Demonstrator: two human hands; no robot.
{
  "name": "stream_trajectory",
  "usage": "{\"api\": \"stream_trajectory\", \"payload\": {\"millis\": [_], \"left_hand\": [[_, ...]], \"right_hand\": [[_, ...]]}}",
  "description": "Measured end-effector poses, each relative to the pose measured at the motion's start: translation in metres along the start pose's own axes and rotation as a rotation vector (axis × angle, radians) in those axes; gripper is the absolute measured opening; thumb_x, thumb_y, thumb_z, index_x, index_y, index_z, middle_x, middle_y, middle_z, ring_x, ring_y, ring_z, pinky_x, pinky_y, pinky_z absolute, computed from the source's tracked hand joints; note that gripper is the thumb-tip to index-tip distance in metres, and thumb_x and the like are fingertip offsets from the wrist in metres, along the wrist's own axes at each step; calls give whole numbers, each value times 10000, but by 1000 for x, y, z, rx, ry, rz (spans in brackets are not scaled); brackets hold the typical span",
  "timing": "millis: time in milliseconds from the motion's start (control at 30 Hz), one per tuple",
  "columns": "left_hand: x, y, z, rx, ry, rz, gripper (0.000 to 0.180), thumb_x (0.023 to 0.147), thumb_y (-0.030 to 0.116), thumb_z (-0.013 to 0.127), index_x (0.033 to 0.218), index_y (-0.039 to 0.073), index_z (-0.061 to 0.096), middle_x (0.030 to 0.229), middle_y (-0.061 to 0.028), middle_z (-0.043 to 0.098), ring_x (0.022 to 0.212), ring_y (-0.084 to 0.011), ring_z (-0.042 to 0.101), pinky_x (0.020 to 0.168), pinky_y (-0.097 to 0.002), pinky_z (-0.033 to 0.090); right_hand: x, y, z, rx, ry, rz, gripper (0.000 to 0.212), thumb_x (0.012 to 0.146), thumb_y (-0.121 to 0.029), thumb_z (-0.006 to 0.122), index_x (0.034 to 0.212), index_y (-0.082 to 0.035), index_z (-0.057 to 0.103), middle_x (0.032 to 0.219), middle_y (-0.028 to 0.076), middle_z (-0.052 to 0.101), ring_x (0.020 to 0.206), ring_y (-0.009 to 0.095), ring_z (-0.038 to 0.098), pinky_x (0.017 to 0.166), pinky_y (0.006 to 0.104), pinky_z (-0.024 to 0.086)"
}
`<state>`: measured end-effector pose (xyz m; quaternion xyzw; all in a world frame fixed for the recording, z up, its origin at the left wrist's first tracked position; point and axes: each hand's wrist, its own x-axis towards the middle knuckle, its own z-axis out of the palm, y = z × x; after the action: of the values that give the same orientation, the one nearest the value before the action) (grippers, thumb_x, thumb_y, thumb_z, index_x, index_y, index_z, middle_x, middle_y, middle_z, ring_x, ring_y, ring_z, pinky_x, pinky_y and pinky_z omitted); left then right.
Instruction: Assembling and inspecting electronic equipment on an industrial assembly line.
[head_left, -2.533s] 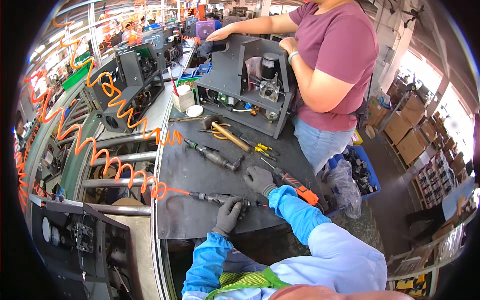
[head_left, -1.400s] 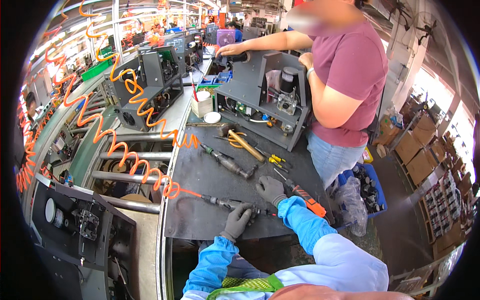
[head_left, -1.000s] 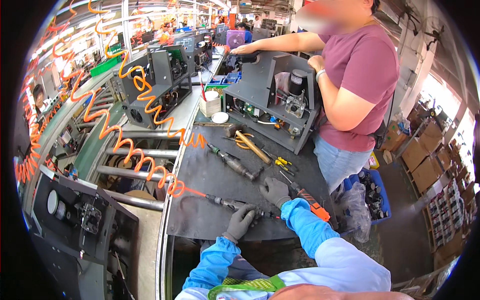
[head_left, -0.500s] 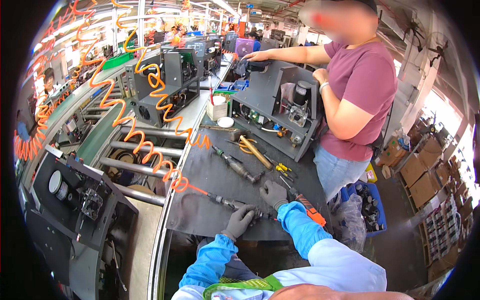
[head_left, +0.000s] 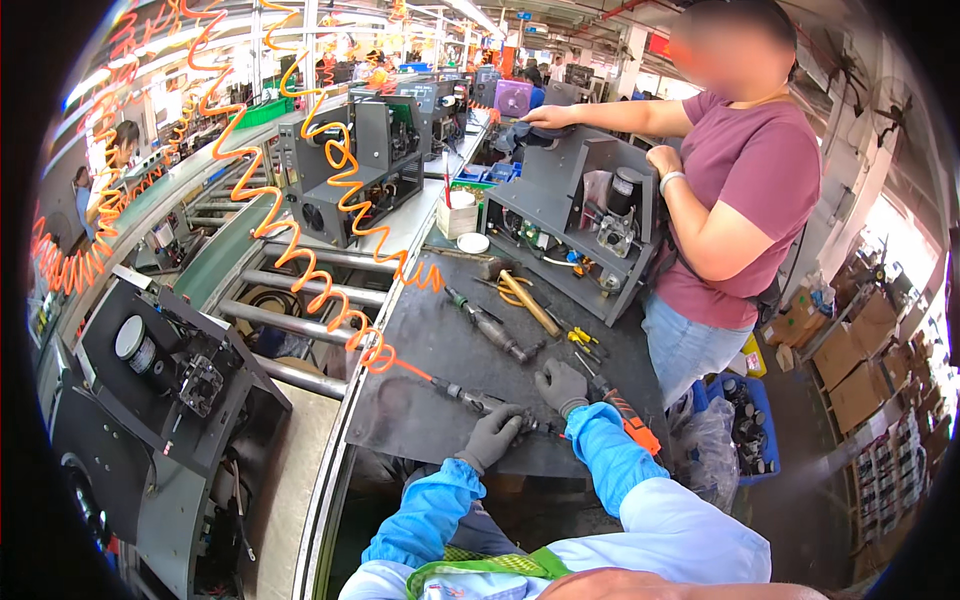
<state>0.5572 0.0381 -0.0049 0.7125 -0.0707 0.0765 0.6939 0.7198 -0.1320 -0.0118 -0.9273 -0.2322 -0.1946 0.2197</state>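
My left hand, in a grey glove, lies with its fingers curled over a dark air screwdriver on the black mat. An orange coiled hose runs to the tool's far end, and its tip points right. Farther right, my right hand, also gloved, rests on the mat with its fingers curled in and no tool visible in it. Beside it lie an orange-and-black power screwdriver and small yellow-handled tools. A second air tool and a wooden-handled hammer lie beyond.
A co-worker stands at the far right, arms over a dark machine housing. Left runs a roller conveyor, with another open machine unit near me. A blue crate stands low at the right. Orange hoses hang overhead.
The whole view has shifted, so the scene sits a little farther right and lower. Both my hands stay in their places on the mat, and the co-worker keeps the same stance.
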Motion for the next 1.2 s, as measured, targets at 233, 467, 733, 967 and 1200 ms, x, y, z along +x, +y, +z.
{"api": "stream_trajectory", "payload": {"millis": [233,467,733,967,1200], "left_hand": [[4,-1,3,-69,-34,-48,252,976,158,567,1179,14,604,897,-49,669,732,-109,615,666,-276,511],[-1,-4,0,-101,1,-66,239,975,154,564,1160,11,614,923,-48,670,800,-115,624,728,-280,513],[-1,-6,2,-114,-26,-30,246,985,143,555,1186,5,591,939,-45,668,770,-109,615,682,-262,507],[1,5,-1,-89,-46,-19,228,976,138,556,1159,13,609,941,-61,681,767,-105,620,692,-273,518],[0,-3,-1,-42,-31,30,257,987,154,556,1197,7,579,946,-45,654,776,-109,615,675,-258,507]], "right_hand": [[-1,4,0,-40,53,15,256,848,-371,624,842,-128,545,776,120,624,741,354,630,645,500,475],[0,-2,1,-48,7,21,261,855,-386,619,879,-134,555,780,111,625,751,346,634,658,492,486],[0,-2,-6,-43,-49,53,273,851,-400,607,901,-136,563,830,135,636,782,357,642,679,498,494],[0,-1,-3,-33,-17,38,270,859,-410,604,896,-146,566,826,119,638,775,349,640,676,500,485],[0,-2,-2,-57,-31,39,266,861,-401,603,886,-140,556,818,115,633,784,342,638,686,485,488]]}}
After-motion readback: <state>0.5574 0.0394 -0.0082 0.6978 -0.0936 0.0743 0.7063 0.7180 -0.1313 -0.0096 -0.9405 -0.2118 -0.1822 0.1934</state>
